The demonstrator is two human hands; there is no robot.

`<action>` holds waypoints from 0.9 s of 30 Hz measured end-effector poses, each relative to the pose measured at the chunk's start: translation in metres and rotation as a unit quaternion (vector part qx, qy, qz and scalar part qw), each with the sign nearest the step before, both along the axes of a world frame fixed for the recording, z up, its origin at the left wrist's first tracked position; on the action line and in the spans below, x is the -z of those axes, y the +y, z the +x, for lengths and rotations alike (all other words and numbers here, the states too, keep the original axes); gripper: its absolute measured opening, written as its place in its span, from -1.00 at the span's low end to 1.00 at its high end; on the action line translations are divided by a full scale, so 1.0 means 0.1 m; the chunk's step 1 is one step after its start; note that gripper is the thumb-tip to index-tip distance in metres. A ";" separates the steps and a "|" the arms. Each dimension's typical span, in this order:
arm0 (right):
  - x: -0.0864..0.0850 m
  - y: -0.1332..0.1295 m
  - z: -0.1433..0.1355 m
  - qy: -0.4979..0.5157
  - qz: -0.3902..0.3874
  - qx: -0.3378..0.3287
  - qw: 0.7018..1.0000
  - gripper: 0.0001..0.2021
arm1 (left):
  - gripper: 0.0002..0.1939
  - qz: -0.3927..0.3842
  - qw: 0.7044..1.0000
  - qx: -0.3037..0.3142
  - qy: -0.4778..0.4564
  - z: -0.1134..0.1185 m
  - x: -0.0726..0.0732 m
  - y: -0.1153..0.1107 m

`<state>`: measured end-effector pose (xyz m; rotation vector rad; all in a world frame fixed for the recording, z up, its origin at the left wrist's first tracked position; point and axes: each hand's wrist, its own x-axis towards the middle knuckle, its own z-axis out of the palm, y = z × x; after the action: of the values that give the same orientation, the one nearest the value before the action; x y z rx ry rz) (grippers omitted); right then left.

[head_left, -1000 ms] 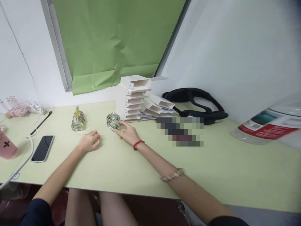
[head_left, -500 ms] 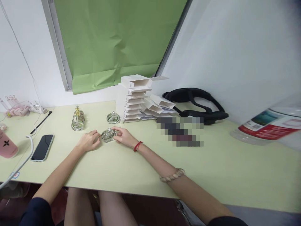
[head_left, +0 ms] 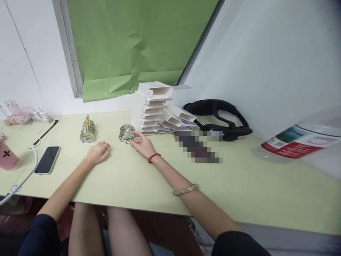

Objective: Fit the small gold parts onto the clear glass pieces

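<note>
The right hand [head_left: 143,146] lies on the pale green table [head_left: 239,185], its fingertips touching the side of a small clear glass bottle [head_left: 126,133] without closing round it; whether it grips at all cannot be told. The bottle is squat and rounded, with a domed clear stopper, standing upright just in front of the stack of white boxes [head_left: 153,108]; a second one seems to stand close behind it, though the two blur together. The left hand [head_left: 97,153] rests loosely curled on the table, holding nothing, a little to the left of the bottle and apart from it. Further left stands a pair of glass bottles [head_left: 87,129] holding yellowish liquid, then a dark phone [head_left: 48,160] lying flat. At the far left edge is a pink bottle [head_left: 7,158]. To the right, a large plastic water bottle [head_left: 298,140] lies on its side, clear with a red label.
</note>
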<state>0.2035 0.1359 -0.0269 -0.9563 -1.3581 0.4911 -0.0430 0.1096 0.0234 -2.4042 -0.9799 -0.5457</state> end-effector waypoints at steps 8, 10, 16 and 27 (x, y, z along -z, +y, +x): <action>0.06 0.19 0.01 -0.040 0.072 0.084 0.993 -0.24 | -0.78 0.010 0.999 0.025 -0.020 -0.02 0.00 0.00; 0.04 0.27 0.00 -0.057 0.065 0.081 0.993 -0.24 | -0.79 0.013 0.999 0.034 -0.024 -0.03 -0.01 0.01; -0.10 0.37 -0.03 -0.063 0.068 0.088 0.992 -0.44 | -0.79 0.017 0.997 0.054 -0.052 -0.04 -0.03 0.04; -0.21 0.46 -0.13 -0.123 0.069 0.075 0.987 -0.27 | -0.79 0.022 0.996 0.049 -0.068 -0.07 -0.07 0.06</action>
<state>0.1910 0.1823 -0.0062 -1.0209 -1.5063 0.1655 -0.0499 0.1155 0.0306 -2.4107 -0.8983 -0.7686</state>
